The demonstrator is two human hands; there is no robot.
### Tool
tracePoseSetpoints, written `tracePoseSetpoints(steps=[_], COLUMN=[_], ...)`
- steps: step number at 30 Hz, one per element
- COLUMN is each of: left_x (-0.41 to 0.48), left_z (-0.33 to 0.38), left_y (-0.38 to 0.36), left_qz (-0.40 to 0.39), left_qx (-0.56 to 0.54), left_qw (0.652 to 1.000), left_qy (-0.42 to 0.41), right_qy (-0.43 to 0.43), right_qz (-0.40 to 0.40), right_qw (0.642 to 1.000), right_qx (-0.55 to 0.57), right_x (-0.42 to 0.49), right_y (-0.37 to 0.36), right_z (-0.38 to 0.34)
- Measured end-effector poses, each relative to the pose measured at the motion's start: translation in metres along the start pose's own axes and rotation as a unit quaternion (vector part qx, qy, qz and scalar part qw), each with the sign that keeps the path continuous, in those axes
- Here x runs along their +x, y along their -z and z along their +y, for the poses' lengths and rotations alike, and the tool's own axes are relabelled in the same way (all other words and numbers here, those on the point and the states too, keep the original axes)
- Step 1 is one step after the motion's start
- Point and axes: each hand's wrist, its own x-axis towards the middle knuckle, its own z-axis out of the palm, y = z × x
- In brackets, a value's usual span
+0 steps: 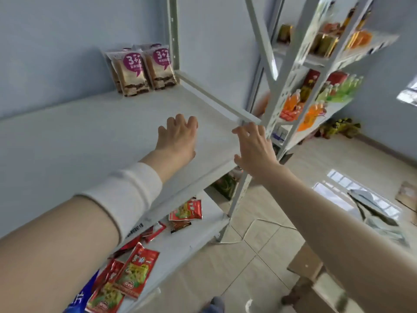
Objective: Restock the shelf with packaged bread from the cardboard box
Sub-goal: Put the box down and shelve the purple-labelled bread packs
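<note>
Several bread packs (140, 68) with purple labels stand upright at the back right corner of the white shelf (90, 132). My left hand (178, 136) hovers over the shelf board near its front right part, fingers apart, holding nothing. My right hand (255, 147) is at the shelf's front right corner by the upright post, fingers spread, nothing in it. The cardboard box (316, 281) sits on the floor at the lower right, partly hidden behind my right forearm.
Red snack packets (135, 269) lie on the lower shelf board. A second shelf unit (316, 91) with bottles and packets stands to the right. A white cable (252, 229) runs across the tiled floor, and plastic wrap (379, 213) lies further right.
</note>
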Motion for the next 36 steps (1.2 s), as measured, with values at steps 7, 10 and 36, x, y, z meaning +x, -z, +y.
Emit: tracePoseSetpoints(steps=[7, 10, 36], left_x=[-0.058, -0.089, -0.135], left_z=[0.191, 0.288, 0.745], left_y=[-0.028, -0.065, -0.501], left_qz=[-0.011, -0.055, -0.453], left_qx=[-0.003, 0.014, -0.139], left_qw=[0.989, 0.976, 0.855], left_qy=[-0.146, -0.208, -0.208], right_qy=[-0.151, -0.242, -0.671], right_qz=[-0.032, -0.049, -0.180], right_qw=[0.988, 0.969, 0.657], right_qx=[-0.023, -0.021, 0.293], right_x=[-0.161, -0.242, -0.528], right_y=[0.024, 0.021, -0.291], right_z=[0.145, 0.220, 0.538])
